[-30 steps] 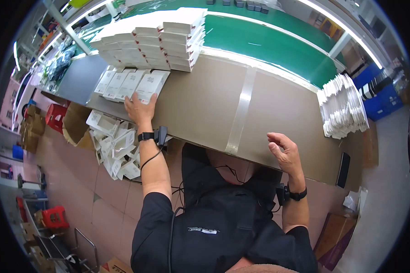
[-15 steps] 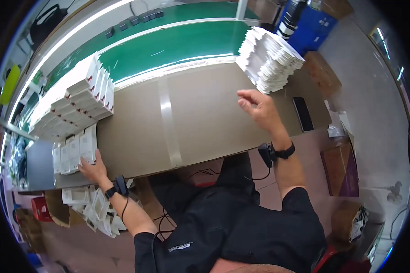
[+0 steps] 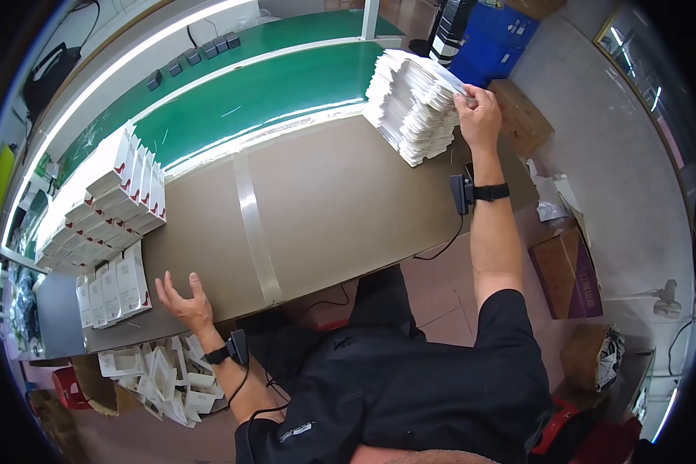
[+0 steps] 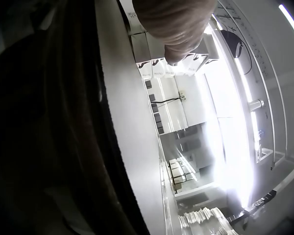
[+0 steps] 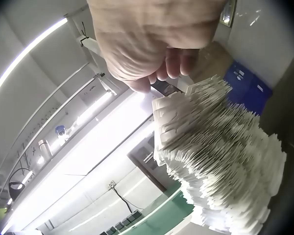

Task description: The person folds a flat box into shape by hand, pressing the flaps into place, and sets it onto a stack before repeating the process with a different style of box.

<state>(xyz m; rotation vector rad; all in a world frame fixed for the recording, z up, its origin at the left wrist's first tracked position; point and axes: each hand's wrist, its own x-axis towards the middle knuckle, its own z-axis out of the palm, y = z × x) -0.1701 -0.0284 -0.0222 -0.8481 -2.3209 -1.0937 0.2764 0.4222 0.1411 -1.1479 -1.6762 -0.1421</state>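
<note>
At the far right of the bench stands a tall stack of flat, folded white cartons point(image 3: 414, 116). My right hand point(image 3: 479, 120) is at the top right corner of this stack, its thumb and fingers pinching the edge of the top flat carton point(image 3: 441, 76). In the right wrist view, the curled fingers point(image 5: 172, 63) show just above the stack. My left hand point(image 3: 187, 303) hovers by the bench's front edge with fingers spread and nothing in it. Just left of it lies a row of white boxes point(image 3: 131, 278), before a piled block of white boxes point(image 3: 120, 182).
Below the bench's left front sits a heap of white carton inserts point(image 3: 166, 379). A strip of clear tape point(image 3: 249, 209) crosses the brown bench top point(image 3: 325, 209). Behind it runs a green surface point(image 3: 263, 93) with several small dark blocks point(image 3: 192, 56). Cardboard boxes point(image 3: 568, 271) stand at the right.
The view has turned to the right. My right hand has reached out to the stack of flat cartons and taken the top one's edge. My left hand has come away from the row of boxes.
</note>
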